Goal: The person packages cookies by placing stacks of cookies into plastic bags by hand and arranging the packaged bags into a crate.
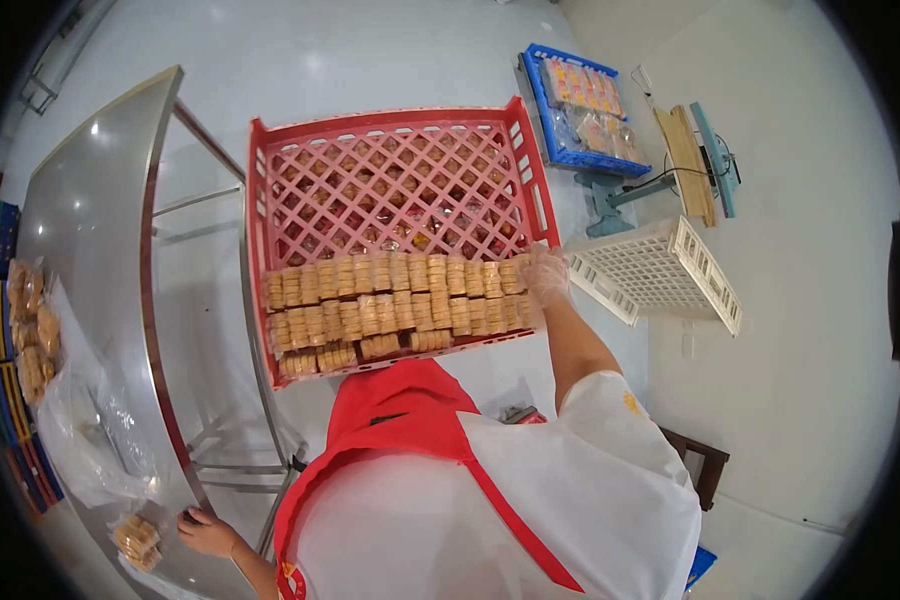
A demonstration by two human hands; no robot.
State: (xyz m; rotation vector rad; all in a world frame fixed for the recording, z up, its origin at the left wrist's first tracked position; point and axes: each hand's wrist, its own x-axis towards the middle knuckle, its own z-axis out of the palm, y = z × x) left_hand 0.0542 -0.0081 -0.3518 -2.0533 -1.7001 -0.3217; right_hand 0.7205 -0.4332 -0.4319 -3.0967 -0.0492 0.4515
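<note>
A red plastic crate with a lattice base stands in front of me. Rows of clear-wrapped round cookies fill its near part. My right hand, in a clear plastic glove, is closed at the right end of the upper row, on a packet of cookies there; its fingertips are partly hidden. At lower left, my left hand hovers at or rests on the edge of the steel table, fingers loosely curled and apart, with nothing clearly in them. Beside it lies a small wrapped stack of cookies.
More cookie packets and a clear plastic bag lie on the steel table. At the back right is a blue crate of packaged goods by a scale. A white crate stands right of the red one.
</note>
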